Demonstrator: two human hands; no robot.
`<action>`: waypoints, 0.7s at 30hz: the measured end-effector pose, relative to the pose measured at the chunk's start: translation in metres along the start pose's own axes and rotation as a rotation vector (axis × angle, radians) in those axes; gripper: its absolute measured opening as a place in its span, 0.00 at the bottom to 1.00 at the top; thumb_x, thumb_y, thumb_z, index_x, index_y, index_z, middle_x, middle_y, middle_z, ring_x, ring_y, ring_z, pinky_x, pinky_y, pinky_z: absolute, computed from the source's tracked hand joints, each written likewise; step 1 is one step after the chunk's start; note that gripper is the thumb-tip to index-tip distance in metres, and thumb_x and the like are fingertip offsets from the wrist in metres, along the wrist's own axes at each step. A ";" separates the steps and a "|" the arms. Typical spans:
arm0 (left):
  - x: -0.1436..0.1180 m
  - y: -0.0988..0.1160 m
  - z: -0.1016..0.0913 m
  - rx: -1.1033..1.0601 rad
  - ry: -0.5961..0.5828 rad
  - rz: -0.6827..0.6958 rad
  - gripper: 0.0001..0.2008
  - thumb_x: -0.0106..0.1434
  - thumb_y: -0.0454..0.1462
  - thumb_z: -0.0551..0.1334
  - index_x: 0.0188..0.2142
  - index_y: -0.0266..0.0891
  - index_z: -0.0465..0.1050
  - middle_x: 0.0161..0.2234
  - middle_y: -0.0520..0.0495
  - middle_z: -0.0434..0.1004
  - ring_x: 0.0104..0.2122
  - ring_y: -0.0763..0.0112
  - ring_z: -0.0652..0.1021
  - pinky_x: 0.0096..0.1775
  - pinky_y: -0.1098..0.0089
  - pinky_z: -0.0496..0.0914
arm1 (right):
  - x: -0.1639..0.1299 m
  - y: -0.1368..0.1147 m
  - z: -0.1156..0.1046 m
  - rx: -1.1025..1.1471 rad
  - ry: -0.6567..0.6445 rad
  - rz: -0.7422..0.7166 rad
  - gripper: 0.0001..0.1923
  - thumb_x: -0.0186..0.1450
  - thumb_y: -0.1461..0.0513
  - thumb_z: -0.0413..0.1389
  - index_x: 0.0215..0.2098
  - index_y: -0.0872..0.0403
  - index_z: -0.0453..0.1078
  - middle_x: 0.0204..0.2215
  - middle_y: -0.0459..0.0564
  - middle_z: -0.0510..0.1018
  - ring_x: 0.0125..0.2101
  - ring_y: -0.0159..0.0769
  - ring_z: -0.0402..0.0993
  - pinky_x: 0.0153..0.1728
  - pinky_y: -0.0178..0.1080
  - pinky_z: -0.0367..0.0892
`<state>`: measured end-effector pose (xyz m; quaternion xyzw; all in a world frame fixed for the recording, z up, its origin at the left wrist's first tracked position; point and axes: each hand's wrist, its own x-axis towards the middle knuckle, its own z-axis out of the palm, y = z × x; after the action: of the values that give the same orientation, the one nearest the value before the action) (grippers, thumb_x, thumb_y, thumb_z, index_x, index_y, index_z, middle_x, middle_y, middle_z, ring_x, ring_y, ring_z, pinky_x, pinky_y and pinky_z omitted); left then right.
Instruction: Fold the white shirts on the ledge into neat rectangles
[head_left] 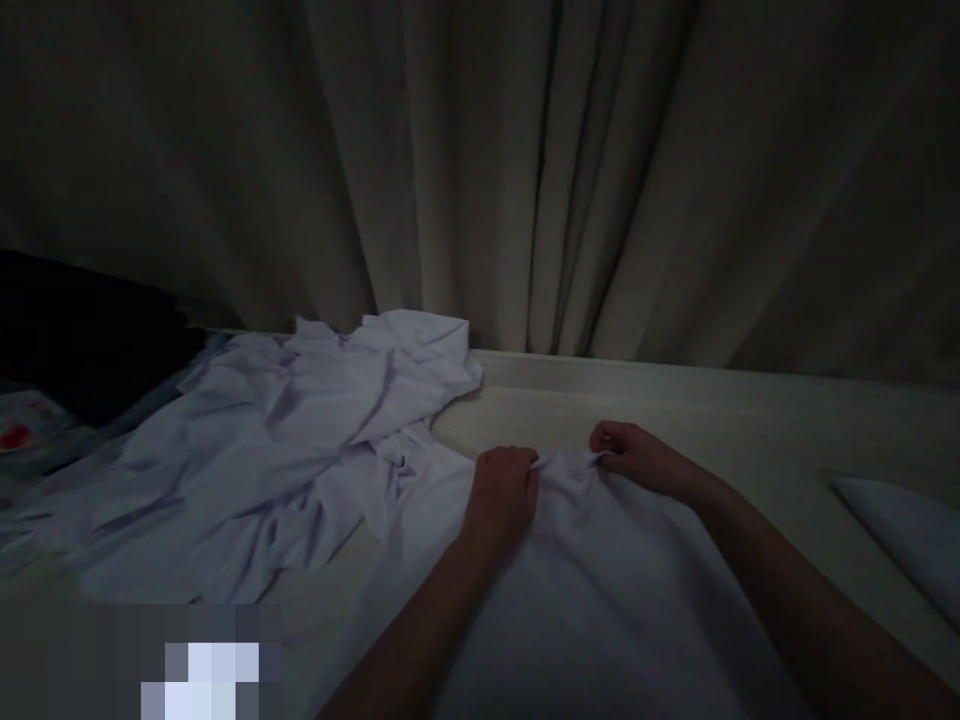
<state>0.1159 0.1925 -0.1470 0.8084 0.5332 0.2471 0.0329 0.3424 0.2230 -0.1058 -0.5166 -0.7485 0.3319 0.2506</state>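
Note:
A white cloth (570, 600) hangs toward me from between my two hands, its far edge bunched where I grip it. My left hand (502, 490) is closed over that edge, thumb along the near side. A short way to the right, my right hand (626, 455) pinches the same edge between thumb and fingers. Creases run down the cloth from the gathered stretch between the hands. Which kind of cloth item it is cannot be told in this dim light.
A heap of crumpled white cloth (300, 430) lies on the pale surface (765, 440) to the left. Dark fabric (82, 320) and a clear plastic bag (45, 435) with a red mark are beyond it. Another white cloth (907, 520) is at right. Long curtains (480, 180) hang behind.

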 end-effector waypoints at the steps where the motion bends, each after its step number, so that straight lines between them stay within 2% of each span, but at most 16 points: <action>1: 0.000 0.000 0.001 -0.002 0.009 -0.003 0.14 0.63 0.36 0.50 0.48 0.39 0.64 0.43 0.42 0.73 0.46 0.62 0.70 0.51 0.57 0.64 | 0.001 0.001 0.001 0.009 -0.004 0.026 0.06 0.49 0.68 0.51 0.26 0.52 0.63 0.23 0.41 0.69 0.26 0.29 0.64 0.26 0.32 0.59; 4: -0.006 0.004 0.004 0.046 0.033 0.004 0.20 0.63 0.37 0.50 0.55 0.36 0.59 0.54 0.36 0.67 0.55 0.54 0.65 0.56 0.48 0.59 | 0.009 0.008 0.007 -0.018 -0.043 0.129 0.07 0.49 0.67 0.54 0.28 0.53 0.65 0.22 0.41 0.70 0.23 0.29 0.65 0.25 0.32 0.58; 6: -0.016 0.011 0.003 0.077 -0.005 0.039 0.20 0.63 0.38 0.50 0.54 0.38 0.60 0.54 0.37 0.67 0.56 0.55 0.65 0.57 0.47 0.58 | 0.014 0.010 0.013 -0.033 -0.069 0.158 0.09 0.49 0.64 0.58 0.30 0.53 0.67 0.22 0.43 0.72 0.23 0.30 0.66 0.24 0.33 0.59; 9: -0.036 0.022 0.000 0.092 -0.108 0.063 0.19 0.64 0.41 0.49 0.53 0.40 0.63 0.53 0.39 0.70 0.55 0.54 0.67 0.57 0.45 0.60 | 0.020 0.004 0.016 -0.016 -0.107 0.133 0.12 0.51 0.62 0.59 0.35 0.54 0.70 0.25 0.44 0.73 0.26 0.31 0.68 0.27 0.33 0.62; 14: -0.061 0.028 0.007 0.115 -0.197 0.025 0.26 0.64 0.49 0.48 0.58 0.42 0.58 0.60 0.36 0.63 0.61 0.47 0.60 0.58 0.39 0.57 | 0.022 -0.010 0.010 0.070 -0.212 0.054 0.18 0.53 0.69 0.53 0.42 0.54 0.71 0.28 0.44 0.76 0.27 0.30 0.70 0.28 0.32 0.64; 16: -0.063 0.026 0.011 0.112 -0.208 0.035 0.28 0.63 0.51 0.47 0.59 0.42 0.57 0.61 0.36 0.60 0.62 0.47 0.59 0.58 0.39 0.57 | 0.026 -0.009 0.011 0.101 -0.186 0.019 0.20 0.52 0.71 0.50 0.41 0.54 0.71 0.30 0.45 0.77 0.30 0.30 0.72 0.29 0.31 0.65; 18: -0.062 0.023 0.011 0.112 -0.209 0.029 0.29 0.63 0.52 0.46 0.60 0.43 0.55 0.62 0.36 0.58 0.62 0.47 0.57 0.59 0.39 0.56 | 0.034 -0.006 0.017 0.088 -0.104 0.030 0.20 0.51 0.73 0.48 0.40 0.55 0.71 0.32 0.47 0.78 0.31 0.31 0.73 0.31 0.32 0.67; 21: -0.064 0.006 -0.003 0.146 -0.157 -0.090 0.29 0.62 0.51 0.46 0.59 0.42 0.56 0.62 0.37 0.58 0.63 0.47 0.55 0.60 0.40 0.53 | 0.041 -0.004 0.032 0.005 0.051 0.098 0.21 0.51 0.74 0.47 0.40 0.56 0.70 0.35 0.52 0.78 0.35 0.35 0.74 0.38 0.38 0.69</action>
<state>0.1003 0.1332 -0.1659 0.8009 0.5811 0.1419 0.0267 0.3031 0.2530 -0.1223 -0.5602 -0.7149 0.3323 0.2545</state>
